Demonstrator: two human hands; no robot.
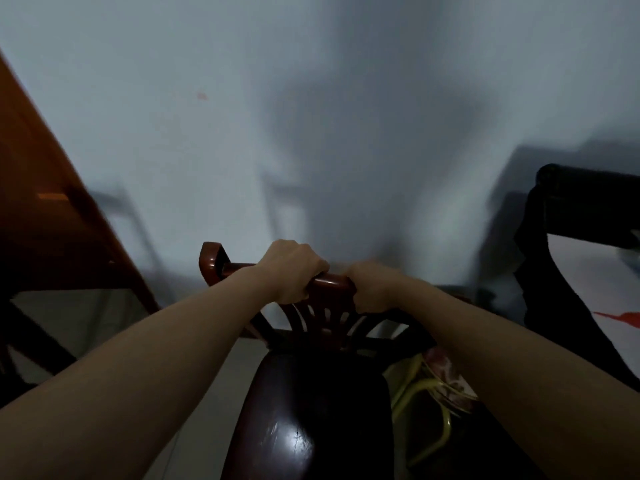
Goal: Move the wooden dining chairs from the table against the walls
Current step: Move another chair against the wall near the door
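**Q:** Where are you at with the chairs?

**Me:** Left hand [289,271] and right hand [372,287] both clenched on the top rail of this chair [311,410], backrest facing the wall [311,98]. I reckon next is nudging it flush. Can't see the legs, it's dim and blurry.

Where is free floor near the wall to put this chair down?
Bare floor lies left of the chair, between it and the brown wooden panel. The right is crowded: a patterned cloth and dark furniture. Both hands grip the top rail.
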